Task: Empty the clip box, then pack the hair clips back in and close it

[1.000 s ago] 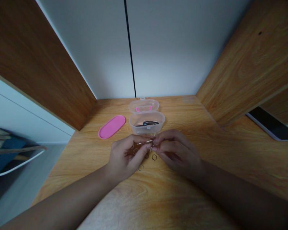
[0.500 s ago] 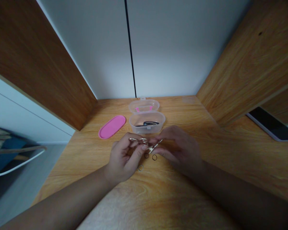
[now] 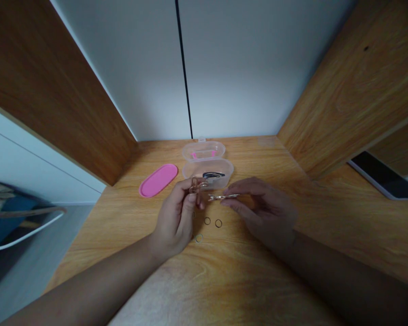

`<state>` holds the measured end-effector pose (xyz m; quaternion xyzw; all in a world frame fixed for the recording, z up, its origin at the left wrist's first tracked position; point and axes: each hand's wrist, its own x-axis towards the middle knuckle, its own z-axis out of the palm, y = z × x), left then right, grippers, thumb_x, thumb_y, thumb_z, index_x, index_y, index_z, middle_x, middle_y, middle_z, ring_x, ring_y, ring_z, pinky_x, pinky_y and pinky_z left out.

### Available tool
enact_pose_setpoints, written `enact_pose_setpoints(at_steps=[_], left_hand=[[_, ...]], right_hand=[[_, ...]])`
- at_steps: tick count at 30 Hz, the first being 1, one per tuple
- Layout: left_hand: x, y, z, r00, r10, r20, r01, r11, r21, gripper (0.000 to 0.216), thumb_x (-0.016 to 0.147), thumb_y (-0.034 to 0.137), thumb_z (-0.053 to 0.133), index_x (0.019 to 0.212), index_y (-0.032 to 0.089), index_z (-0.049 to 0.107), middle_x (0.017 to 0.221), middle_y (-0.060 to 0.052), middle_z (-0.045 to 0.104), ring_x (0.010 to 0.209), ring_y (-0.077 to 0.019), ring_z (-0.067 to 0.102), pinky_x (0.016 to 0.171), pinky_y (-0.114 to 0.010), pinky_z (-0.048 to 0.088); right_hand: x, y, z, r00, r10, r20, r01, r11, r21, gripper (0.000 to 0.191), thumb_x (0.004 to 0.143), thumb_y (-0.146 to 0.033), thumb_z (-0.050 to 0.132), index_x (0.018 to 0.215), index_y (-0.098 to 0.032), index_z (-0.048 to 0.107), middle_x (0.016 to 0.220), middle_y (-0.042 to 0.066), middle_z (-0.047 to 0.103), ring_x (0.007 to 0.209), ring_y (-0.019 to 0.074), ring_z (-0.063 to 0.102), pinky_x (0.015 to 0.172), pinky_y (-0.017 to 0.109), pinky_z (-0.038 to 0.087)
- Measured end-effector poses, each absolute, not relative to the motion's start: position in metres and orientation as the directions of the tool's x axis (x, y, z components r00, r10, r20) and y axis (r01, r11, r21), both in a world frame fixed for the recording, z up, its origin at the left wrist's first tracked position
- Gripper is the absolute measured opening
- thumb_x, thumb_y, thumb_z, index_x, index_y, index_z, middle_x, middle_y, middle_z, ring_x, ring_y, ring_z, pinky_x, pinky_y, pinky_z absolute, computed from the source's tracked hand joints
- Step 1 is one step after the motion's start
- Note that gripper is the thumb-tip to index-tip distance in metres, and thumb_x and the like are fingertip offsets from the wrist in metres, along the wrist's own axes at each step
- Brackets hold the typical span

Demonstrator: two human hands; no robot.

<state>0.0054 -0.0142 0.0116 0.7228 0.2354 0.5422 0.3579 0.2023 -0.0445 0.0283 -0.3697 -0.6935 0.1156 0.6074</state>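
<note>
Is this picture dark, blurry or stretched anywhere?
In the head view: dim light, the right forearm dark toward the lower right; a pale shine on the table near the bottom; the right hand looks slightly blurred; the wooden panels at both sides slant outward, perhaps stretched by a wide lens.

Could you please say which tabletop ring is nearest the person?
The pale ring, lowest in view beside the left hand; the two dark rings and the partly hidden one lie nearer the box.

Two hands, ok: left hand (image 3: 177,219)'s got at least one metal piece (image 3: 194,186), right hand (image 3: 268,213)'s got one metal clip (image 3: 217,197), at least four rings (image 3: 218,227) between them, one clear case (image 3: 221,182) just beyond, one pink tray (image 3: 158,180) past the left.
</note>
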Motion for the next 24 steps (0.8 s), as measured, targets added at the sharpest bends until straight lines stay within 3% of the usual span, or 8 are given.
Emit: enact_pose_setpoints(at_steps=[4,10,14,24], left_hand=[[0.004,-0.013,0.012,0.333,0.708,0.622,0.025,-0.667,0.745,0.028,0.104,0.022,0.043,0.130,0.020,0.053,0.087,-0.003,0.059,0.078,-0.0135,0.056,0.074,-0.028,0.050],[0.004,-0.013,0.015,0.271,0.672,0.689,0.157,-0.737,0.658,0.028,0.096,0.012,0.057,0.121,0.022,0.063,0.106,-0.007,0.072,0.094,-0.0149,0.068,0.085,-0.029,0.057],[0.004,-0.014,0.021,0.367,0.611,0.702,0.160,-0.785,0.599,0.027,0.091,0.009,0.064,0.115,0.021,0.066,0.102,-0.005,0.077,0.090,-0.0130,0.073,0.082,-0.025,0.060],[0.003,-0.018,0.019,0.414,0.714,0.565,0.137,-0.662,0.737,0.026,0.089,0.011,0.069,0.114,0.020,0.068,0.105,-0.005,0.079,0.091,-0.0119,0.075,0.086,-0.021,0.061]], right_hand=[[0.203,-0.043,0.032,-0.023,0.617,0.787,0.425,0.718,-0.551,0.022,0.084,-0.011,0.075,0.100,-0.027,0.074,0.090,0.001,0.074,0.078,0.0146,0.071,0.070,0.028,0.060],[0.202,-0.043,0.036,-0.077,0.639,0.765,0.434,0.712,-0.551,0.031,0.090,-0.009,0.065,0.112,-0.030,0.073,0.095,0.002,0.071,0.084,0.0144,0.070,0.072,0.028,0.060],[0.201,-0.042,0.032,-0.063,0.644,0.762,0.401,0.716,-0.571,0.036,0.087,-0.009,0.069,0.116,-0.030,0.070,0.092,0.001,0.071,0.080,0.0137,0.069,0.071,0.027,0.059],[0.199,-0.045,0.021,0.047,0.726,0.687,0.208,0.665,-0.717,0.050,0.080,-0.014,0.081,0.124,-0.033,0.067,0.092,-0.001,0.078,0.078,0.0139,0.074,0.079,0.030,0.064]])
